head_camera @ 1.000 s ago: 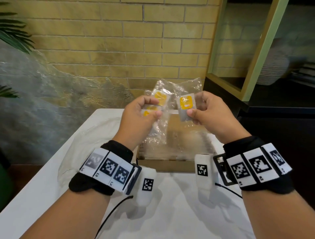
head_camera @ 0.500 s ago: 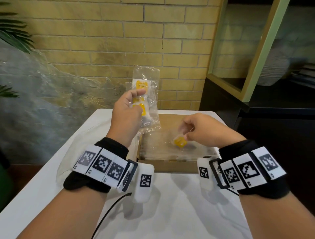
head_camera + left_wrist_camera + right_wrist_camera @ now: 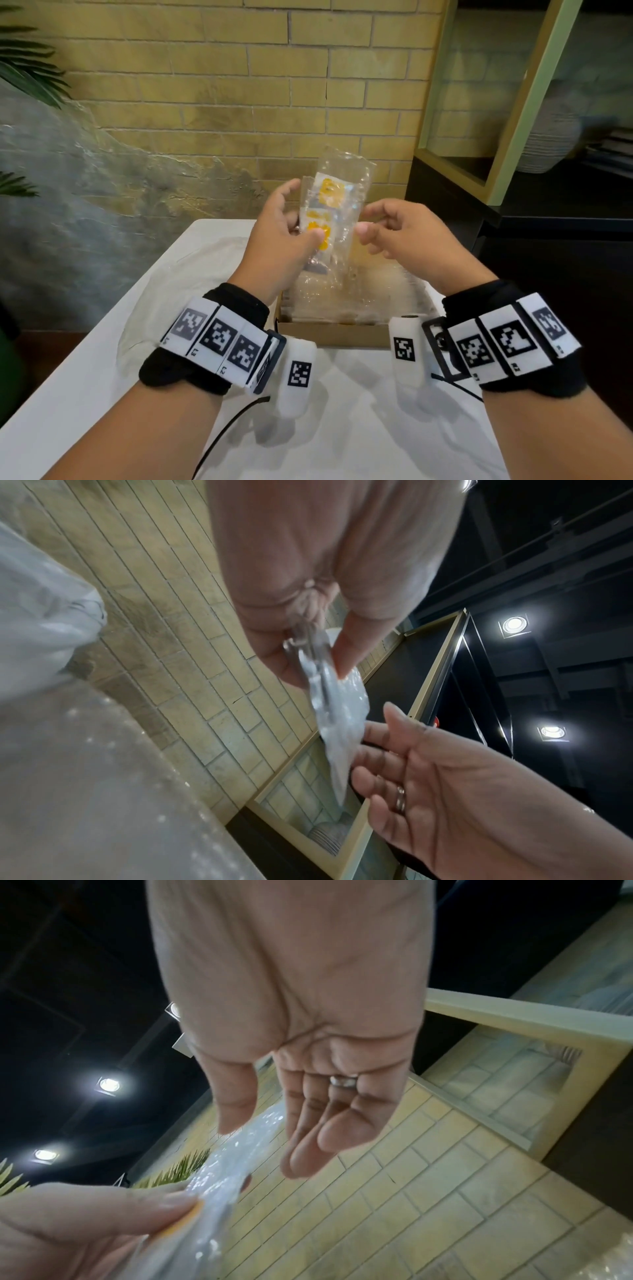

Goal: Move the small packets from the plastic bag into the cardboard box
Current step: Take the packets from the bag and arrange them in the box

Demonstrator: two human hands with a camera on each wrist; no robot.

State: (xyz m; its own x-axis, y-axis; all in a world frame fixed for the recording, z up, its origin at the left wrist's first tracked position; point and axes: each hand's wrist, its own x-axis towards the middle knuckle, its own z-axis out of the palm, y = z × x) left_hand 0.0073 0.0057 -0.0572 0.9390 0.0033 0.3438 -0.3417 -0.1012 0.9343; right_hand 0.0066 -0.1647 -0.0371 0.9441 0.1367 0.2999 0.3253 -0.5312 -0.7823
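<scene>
yellow brick wall backs a white tabletop [image 3: 342, 411] carrying an open brown cardboard box [image 3: 337, 334]. above the box, the left hand [image 3: 277, 246] is raised, thumb and fingers pinching a clear crinkled plastic bag [image 3: 337, 219] upright; small white packets with yellow prints [image 3: 330, 192] sit inside it. the right hand [image 3: 407, 236] hovers just beside the bag's right edge, fingers relaxed and spread, its grip holding nothing.
</scene>
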